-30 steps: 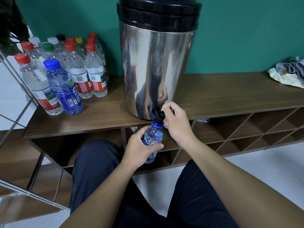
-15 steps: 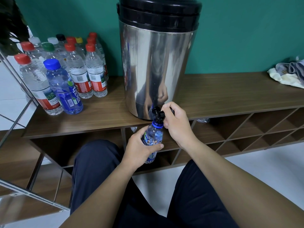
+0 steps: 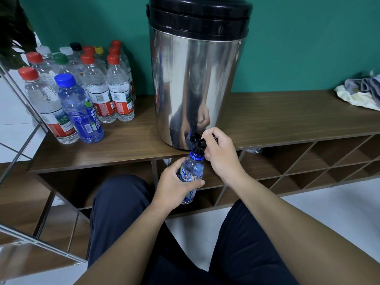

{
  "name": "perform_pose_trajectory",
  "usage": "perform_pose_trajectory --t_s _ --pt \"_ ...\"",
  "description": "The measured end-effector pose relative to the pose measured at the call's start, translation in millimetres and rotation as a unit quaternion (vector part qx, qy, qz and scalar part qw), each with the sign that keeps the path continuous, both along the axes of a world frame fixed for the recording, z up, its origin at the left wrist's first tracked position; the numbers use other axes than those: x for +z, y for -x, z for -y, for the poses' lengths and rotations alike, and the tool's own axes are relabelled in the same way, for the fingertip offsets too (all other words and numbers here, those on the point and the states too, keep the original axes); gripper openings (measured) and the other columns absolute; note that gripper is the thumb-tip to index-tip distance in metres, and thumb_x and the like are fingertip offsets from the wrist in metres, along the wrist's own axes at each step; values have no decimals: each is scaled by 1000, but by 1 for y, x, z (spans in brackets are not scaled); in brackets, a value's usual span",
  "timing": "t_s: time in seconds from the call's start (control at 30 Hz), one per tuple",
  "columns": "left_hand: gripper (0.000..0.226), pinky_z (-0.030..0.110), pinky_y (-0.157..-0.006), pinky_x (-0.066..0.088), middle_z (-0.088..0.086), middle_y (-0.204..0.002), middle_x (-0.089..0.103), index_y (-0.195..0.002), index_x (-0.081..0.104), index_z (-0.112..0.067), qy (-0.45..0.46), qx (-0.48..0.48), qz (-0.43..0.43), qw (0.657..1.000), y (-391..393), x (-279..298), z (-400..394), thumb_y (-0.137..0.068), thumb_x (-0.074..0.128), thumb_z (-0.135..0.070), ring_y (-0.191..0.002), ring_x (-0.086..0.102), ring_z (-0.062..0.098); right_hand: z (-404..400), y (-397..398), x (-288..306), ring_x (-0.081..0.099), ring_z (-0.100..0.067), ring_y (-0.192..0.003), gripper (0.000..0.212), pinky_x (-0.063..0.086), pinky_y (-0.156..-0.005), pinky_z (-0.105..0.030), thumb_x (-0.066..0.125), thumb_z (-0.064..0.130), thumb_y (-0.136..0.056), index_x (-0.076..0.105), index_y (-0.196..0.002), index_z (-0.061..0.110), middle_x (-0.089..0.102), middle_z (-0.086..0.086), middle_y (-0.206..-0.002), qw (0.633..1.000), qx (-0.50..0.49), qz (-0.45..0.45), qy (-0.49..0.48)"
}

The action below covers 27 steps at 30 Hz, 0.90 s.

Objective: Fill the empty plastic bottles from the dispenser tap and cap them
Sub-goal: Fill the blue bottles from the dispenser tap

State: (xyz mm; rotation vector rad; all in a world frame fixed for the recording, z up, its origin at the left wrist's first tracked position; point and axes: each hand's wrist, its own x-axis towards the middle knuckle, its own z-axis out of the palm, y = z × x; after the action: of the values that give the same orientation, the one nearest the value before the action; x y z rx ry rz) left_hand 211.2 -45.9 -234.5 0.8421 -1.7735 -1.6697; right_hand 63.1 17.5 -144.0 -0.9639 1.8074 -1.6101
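Fingers (image 3: 197,183) of my left hand (image 3: 174,182) wrap the blue bottle (image 3: 192,168), its mouth right under the tap (image 3: 198,141); my right hand (image 3: 223,155) pinches the tap lever; capped bottles (image 3: 98,89) stand left of the dispenser (image 3: 195,79).

I'm seeing the dispenser (image 3: 193,89) shining as polished, mirror-smooth metal under a glossy black plastic lid (image 3: 199,15). The bottle (image 3: 192,171) is showing clear, bluish plastic with a glossy label. The shelf (image 3: 287,116) is looking like matt wood grain; the cloth (image 3: 357,93) is lying soft and crumpled.
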Motion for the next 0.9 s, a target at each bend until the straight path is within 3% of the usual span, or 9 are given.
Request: perform_pose_trajectory --t_s 0.2,0.33,0.7,0.9 --pt "76 28 -96 62 -10 -117 84 -142 70 -29 -3 -1 -1 1000 1 0 0 -76 103 -9 -108 80 10 1 0 -1 37 -12 -57 27 36 -56 -26 53 27 -116 61 -96 11 43 12 -60 1000 2 5 3" --pt "76 34 -100 63 -10 -117 84 -141 71 -29 -2 1 1 1000 1 -1 1 -76 103 -10 -108 80 11 1 1 -1 38 -12 -58 29 37 -57 -26 53 25 -116 59 -98 4 44 11 -60 1000 -4 -2 1" --pt "76 35 -100 64 -12 -117 83 -141 70 -32 1 3 11 1000 1 0 0 -75 103 -12 -109 79 9 0 0 2 41 -11 -58 25 40 -58 -25 54 25 -115 62 -94 15 48 12 -59 1000 0 -2 -4" --pt "76 33 -99 64 -13 -117 83 -141 70 -30 2 4 11 1000 1 0 0 -75 104 -12 -109 79 8 0 2 -1 40 -12 -58 27 38 -57 -26 54 24 -116 61 -100 3 45 10 -60 1000 -3 -3 0"
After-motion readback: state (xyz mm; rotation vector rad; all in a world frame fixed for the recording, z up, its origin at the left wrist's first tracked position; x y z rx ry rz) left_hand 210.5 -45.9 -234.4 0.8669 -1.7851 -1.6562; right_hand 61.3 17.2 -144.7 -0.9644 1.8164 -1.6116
